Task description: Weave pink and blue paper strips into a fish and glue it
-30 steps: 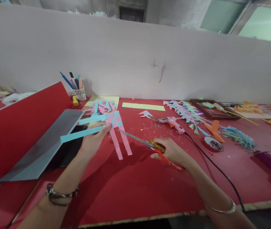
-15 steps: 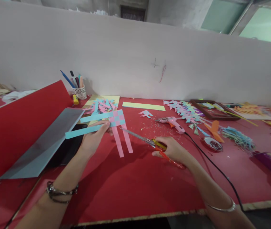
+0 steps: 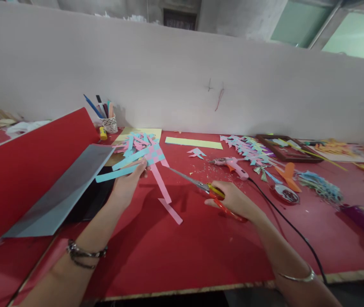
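My left hand [image 3: 131,177] pinches a woven piece of pink and blue paper strips [image 3: 156,154]. Two long blue tails stick out to the left, and one long pink tail hangs downward beside a short pink stub. My right hand [image 3: 231,198] is closed around the red and yellow handles of a pair of scissors [image 3: 197,182], whose tips point at the stub's end. Below the woven piece, a cut pink strip [image 3: 173,212] is over the red table.
Left of my hands lean a red board [image 3: 41,170] and a grey-blue sheet. A pink glue gun [image 3: 233,165] with a black cord lies to the right. Behind are a pen cup [image 3: 109,123], cut strips, a yellow strip [image 3: 194,143] and folded paper garlands [image 3: 244,147].
One pink tail has been cut short, and its end has dropped away below. The woven piece has tilted in my left hand; my right hand has barely moved.
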A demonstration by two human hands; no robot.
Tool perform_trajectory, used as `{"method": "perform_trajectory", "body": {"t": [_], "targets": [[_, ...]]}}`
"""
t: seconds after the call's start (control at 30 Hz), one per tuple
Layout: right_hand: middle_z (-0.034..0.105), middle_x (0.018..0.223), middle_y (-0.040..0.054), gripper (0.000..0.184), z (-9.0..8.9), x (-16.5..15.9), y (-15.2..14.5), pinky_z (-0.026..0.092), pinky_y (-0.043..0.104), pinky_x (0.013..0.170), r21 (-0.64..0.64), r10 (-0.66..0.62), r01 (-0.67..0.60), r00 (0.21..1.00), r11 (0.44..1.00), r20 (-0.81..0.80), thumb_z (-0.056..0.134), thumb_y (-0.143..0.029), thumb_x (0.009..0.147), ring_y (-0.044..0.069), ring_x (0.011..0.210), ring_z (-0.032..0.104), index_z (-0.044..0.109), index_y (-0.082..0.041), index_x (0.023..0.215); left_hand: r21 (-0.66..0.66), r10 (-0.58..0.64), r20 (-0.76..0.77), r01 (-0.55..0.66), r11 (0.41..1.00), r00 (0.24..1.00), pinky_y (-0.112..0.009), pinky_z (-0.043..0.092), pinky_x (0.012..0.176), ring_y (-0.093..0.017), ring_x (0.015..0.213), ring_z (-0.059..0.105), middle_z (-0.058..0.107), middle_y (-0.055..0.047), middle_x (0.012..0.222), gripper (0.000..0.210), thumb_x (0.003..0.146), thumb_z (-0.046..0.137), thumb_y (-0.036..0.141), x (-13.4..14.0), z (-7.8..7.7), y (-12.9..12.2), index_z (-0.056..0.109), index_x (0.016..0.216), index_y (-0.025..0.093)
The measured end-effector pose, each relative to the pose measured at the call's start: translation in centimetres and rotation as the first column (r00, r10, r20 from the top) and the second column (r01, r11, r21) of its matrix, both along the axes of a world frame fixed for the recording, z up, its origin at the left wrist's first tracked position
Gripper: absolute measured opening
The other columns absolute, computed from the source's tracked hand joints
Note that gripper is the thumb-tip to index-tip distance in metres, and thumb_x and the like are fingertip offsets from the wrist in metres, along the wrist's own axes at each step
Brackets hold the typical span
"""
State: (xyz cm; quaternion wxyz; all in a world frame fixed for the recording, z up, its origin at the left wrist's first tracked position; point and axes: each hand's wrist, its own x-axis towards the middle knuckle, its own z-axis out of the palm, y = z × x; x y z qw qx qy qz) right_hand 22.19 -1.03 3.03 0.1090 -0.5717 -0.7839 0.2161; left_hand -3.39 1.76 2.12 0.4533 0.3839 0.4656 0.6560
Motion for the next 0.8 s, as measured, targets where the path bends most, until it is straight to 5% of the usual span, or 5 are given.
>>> {"method": "perform_trajectory", "body": {"t": [0.27,0.8], "targets": [[0.052,0.089,0.0042,0.042,0.51,-0.34,-1.04,0.039,0.029,0.066,-0.062,0.104,-0.105,0.994,0.993,-0.022,0.06,-0.052,0.067,0.017,0.075,0.048,0.04,-0.02,0.086,0.058,-0.099,0.233,0.088,0.994,0.967,-0.017,0.04,0.049,-0.005,0.05,0.047,0.053,0.005,0.051,0.017,0.055,0.074,0.022,0.03,0.43,0.09,0.058,0.054,0.015],[0.046,0.073,-0.0006,0.044,0.3,-0.58,-0.62,0.026,0.024,0.055,-0.024,0.174,-0.174,0.985,0.984,-0.01,0.056,-0.058,0.067,0.012,0.062,0.036,0.034,-0.02,0.07,0.113,-0.161,0.177,0.142,0.983,0.971,-0.023,0.049,0.062,-0.008,0.058,0.056,0.06,0.004,0.059,0.015,0.058,0.071,0.026,0.62,-0.01,-0.42,0.06,0.059,0.016]]}}
